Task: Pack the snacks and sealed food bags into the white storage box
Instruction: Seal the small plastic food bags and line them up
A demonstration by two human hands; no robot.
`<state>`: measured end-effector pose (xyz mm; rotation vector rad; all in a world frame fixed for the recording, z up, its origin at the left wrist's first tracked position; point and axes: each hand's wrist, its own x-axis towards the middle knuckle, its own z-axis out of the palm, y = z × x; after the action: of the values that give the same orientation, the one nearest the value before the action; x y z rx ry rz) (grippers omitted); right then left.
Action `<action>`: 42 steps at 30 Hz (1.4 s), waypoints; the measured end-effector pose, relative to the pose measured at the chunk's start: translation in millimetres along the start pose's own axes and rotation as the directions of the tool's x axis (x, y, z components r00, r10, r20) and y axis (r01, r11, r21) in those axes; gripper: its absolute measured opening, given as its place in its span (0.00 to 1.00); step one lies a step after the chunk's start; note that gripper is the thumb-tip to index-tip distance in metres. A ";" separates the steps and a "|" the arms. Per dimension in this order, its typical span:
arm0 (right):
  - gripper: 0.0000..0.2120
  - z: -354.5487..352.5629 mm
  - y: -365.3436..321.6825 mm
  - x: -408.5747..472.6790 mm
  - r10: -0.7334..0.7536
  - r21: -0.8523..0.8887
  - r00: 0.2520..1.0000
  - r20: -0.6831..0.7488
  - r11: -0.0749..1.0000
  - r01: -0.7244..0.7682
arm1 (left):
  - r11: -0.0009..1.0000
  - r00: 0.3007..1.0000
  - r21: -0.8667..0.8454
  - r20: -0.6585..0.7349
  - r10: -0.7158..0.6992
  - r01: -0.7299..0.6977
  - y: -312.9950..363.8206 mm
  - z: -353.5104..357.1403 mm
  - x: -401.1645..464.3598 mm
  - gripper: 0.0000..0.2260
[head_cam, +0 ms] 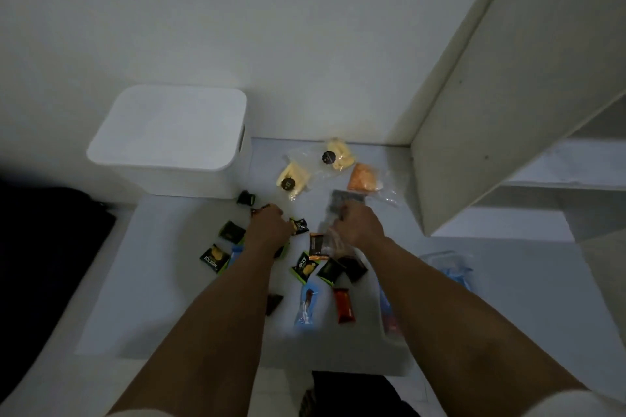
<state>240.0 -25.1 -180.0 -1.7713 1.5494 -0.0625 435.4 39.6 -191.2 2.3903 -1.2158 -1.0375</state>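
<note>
On floor: right hand [357,225] grips clear bag [335,234]; left hand [267,225] curled over small packets [299,225].

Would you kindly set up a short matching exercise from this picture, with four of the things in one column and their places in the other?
Things:
1. white storage box
2. orange food bag
3. red snack bar
4. left hand

Places:
A. far right of the sealed bags
B. among small dark snack packets
C. back left, lid on
D. near edge, beside a blue packet

Pairs: 1-C, 2-A, 3-D, 4-B
</note>
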 end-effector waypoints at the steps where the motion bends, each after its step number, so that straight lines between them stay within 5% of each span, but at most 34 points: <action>1: 0.16 4.5 -8.3 12.4 -0.025 -0.015 1.000 0.014 1.000 0.025 | 1.000 1.000 0.020 0.004 -0.008 0.008 1.2 -2.2 12.7 0.22; 7: 0.19 41.0 -50.2 77.2 -0.154 -0.113 0.983 0.098 0.980 0.165 | 0.999 0.997 0.015 -0.063 -0.041 0.042 4.9 -11.6 81.2 0.26; 11: 0.18 60.9 -55.2 101.5 -0.066 -0.086 0.992 0.107 0.993 0.075 | 0.991 0.998 0.121 -0.056 -0.043 0.049 7.1 -9.5 107.9 0.28; 18: 0.13 78.5 -50.1 127.4 0.190 0.305 0.968 0.166 0.923 -0.233 | 0.983 0.994 0.148 -0.049 -0.099 0.105 1.9 -3.3 126.1 0.28; 28: 0.10 84.9 -36.0 132.6 0.219 0.596 0.946 0.237 0.736 -0.320 | 0.986 0.986 0.024 -0.025 -0.165 0.166 0.1 -3.8 118.1 0.28; 32: 0.09 53.6 -39.7 120.0 0.215 0.727 0.942 0.257 0.600 -0.335 | 0.993 0.998 -0.097 0.016 -0.061 0.062 4.6 -8.6 100.4 0.29; 42: 0.10 -1.7 -64.1 74.8 0.201 0.762 0.968 0.151 0.600 -0.244 | 0.973 0.984 -0.164 -0.102 0.146 -0.161 22.9 -45.1 63.9 0.16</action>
<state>311.6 -92.7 -175.0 -0.8631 1.3796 -0.4935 478.5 -28.3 -178.0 2.1516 -1.2063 -0.9366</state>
